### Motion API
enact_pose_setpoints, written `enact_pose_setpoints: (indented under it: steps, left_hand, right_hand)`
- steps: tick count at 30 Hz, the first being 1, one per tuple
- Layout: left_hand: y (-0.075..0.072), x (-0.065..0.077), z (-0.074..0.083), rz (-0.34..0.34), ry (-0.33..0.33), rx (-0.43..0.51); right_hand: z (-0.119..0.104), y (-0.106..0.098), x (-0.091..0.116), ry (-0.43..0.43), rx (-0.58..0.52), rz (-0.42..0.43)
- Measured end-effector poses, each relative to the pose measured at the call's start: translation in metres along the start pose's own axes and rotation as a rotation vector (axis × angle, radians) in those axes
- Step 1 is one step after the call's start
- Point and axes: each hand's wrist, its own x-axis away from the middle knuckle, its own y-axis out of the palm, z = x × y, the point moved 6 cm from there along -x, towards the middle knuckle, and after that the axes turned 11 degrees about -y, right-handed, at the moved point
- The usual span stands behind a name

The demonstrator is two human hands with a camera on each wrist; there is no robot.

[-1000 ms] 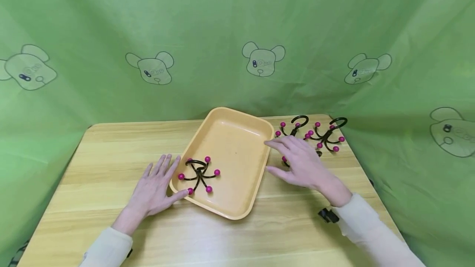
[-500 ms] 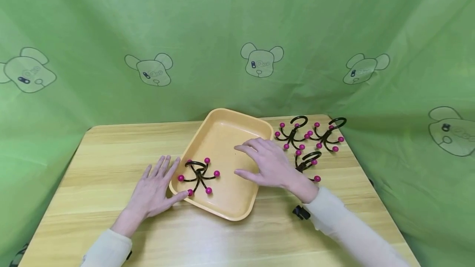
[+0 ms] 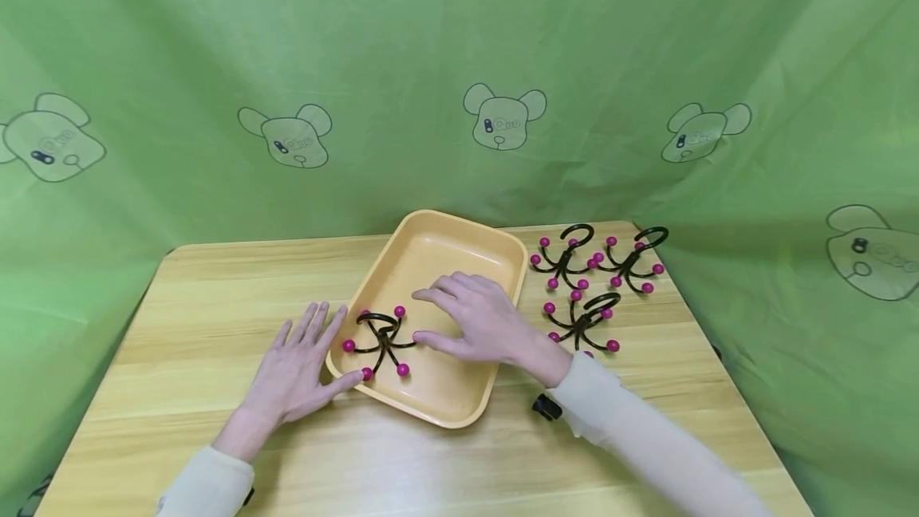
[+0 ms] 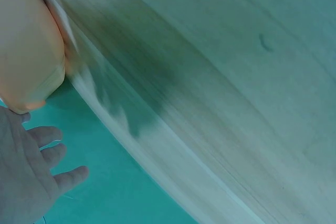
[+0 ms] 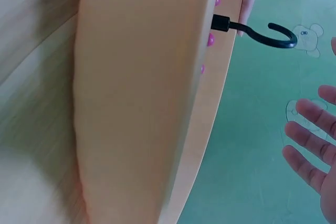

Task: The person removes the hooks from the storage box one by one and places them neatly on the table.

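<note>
In the head view a peach tray (image 3: 451, 393) lies at an angle on the table. Inside its near left part stands a black multi-arm hook hanger (image 3: 386, 339) with pink ball tips, its curved hook upward. My left hand (image 3: 290, 377) is spread flat at the tray's left corner, thumb over the rim. Above the tray hovers my right hand (image 3: 474, 321), fingers apart and holding nothing, its thumb tip overlapping one arm of the hanger. From the right wrist, the hanger's hook (image 5: 283, 43) rises over the tray's rim, with the fingers (image 5: 310, 140) away from it.
Three similar hook hangers stand on the wooden table (image 3: 237, 286) right of the tray: one at the back (image 3: 565, 262), one at the far right (image 3: 630, 263) and one nearer (image 3: 583, 327). A green curtain (image 3: 402, 46) with mouse-head drawings surrounds the table.
My right hand has moved left from beside the hangers at the right to over the tray, uncovering the nearer hanger. My left hand has stayed at the tray's corner.
</note>
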Motion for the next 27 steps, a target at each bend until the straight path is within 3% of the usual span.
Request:
enact_pose_setpoints:
  steps: [20,27]
  left_hand:
    - [-0.003,0.001,0.0,0.017,0.005,0.015]
    - [-0.002,-0.001,0.0,-0.013,-0.003,0.015]
  right_hand:
    - [-0.016,0.028,-0.04,-0.109,0.002,-0.081]
    - [-0.017,0.034,-0.048,-0.115,-0.005,-0.114]
